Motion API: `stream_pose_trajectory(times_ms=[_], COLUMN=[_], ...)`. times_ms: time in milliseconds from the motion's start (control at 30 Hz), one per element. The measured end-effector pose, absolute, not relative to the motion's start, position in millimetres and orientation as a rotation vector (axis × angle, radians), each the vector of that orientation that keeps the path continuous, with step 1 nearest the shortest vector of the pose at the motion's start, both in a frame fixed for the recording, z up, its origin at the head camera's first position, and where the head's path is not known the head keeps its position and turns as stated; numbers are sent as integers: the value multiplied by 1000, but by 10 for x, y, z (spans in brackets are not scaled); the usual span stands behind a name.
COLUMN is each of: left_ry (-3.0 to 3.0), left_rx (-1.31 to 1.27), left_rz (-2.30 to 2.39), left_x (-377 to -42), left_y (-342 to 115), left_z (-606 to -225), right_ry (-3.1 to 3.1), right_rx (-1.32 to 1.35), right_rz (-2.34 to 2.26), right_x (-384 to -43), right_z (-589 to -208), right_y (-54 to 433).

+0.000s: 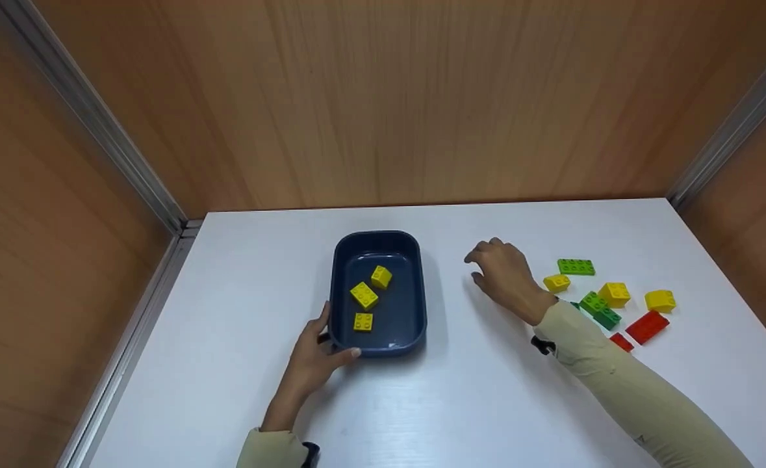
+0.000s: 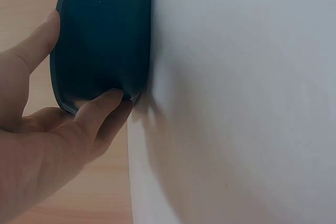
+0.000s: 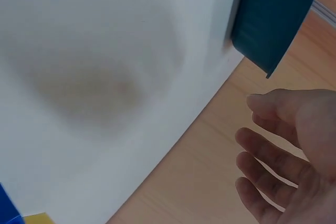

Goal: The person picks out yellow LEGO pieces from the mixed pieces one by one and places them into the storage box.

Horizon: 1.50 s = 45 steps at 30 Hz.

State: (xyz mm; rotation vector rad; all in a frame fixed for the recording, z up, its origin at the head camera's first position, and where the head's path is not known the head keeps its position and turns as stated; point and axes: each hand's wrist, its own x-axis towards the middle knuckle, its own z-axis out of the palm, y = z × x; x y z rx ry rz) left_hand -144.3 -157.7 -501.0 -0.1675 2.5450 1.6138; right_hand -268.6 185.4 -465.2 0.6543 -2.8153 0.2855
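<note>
A dark blue rectangular tray (image 1: 408,305) stands on the white table, with three yellow toy bricks (image 1: 364,296) lying inside it. My left hand (image 1: 311,364) grips the tray at its near left corner, thumb at the near end and fingers along the left side. In the left wrist view the fingers press on the outside of the tray (image 2: 102,35). To the right of the tray, my right hand (image 1: 503,270) hovers over the table with loosely bent fingers. Nothing is between the fingers of that hand (image 3: 283,156) in the right wrist view.
Right of the right hand lie loose bricks: a light green one (image 1: 576,267), several yellow ones (image 1: 614,294), dark green ones (image 1: 600,310) and red ones (image 1: 647,327). The right forearm partly covers some. A blue brick (image 3: 7,205) shows in the right wrist view. Wooden panels (image 1: 383,104) enclose the table.
</note>
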Motion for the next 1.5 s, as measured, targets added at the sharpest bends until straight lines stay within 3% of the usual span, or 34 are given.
stream_pose_trajectory(times_ms=[900, 1500], left_ry=[2550, 2565], left_rx=[-177, -180], left_rz=[1614, 1644], left_x=[-1498, -1464], left_y=[-1566, -1568], left_z=[-5005, -4979], right_ry=[-2815, -2872], right_rx=[549, 457], right_rz=[315, 281], right_x=[-2443, -2345], right_z=[-4832, -4884], right_y=[2650, 2910])
